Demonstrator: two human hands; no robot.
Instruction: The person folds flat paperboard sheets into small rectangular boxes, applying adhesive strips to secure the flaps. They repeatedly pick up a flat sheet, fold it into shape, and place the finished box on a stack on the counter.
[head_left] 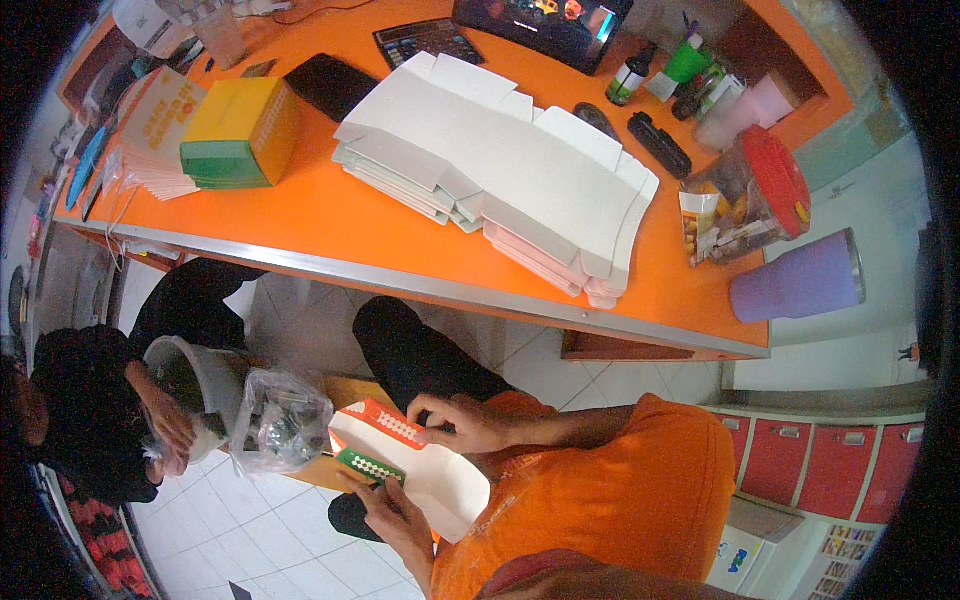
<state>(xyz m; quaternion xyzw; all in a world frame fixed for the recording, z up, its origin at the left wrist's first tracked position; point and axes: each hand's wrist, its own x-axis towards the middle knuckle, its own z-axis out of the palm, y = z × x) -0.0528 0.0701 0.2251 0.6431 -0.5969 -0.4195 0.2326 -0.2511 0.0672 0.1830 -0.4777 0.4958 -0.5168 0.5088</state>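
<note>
A partly folded paper food box (445,490) lies in front of my orange shirt, white inside, with a red patterned side and a green patterned side. My right hand (462,425), the upper one in the picture, is closed at the edge of the red side. Lower down, my left hand (393,512) grips the box by the green side, its fingers along the edge. Part of each hand's grip is hidden by the hand itself. Beyond the box a clear plastic bag (282,422) rests beside a grey bucket (205,375).
Another person's hand (170,425) is by the bucket. Across the orange table (330,225) lie stacked flat white box blanks (500,150), a yellow-green box (240,130), a red-lidded jar (755,195) and a purple tumbler (800,277). Red drawers (835,465) stand at the right.
</note>
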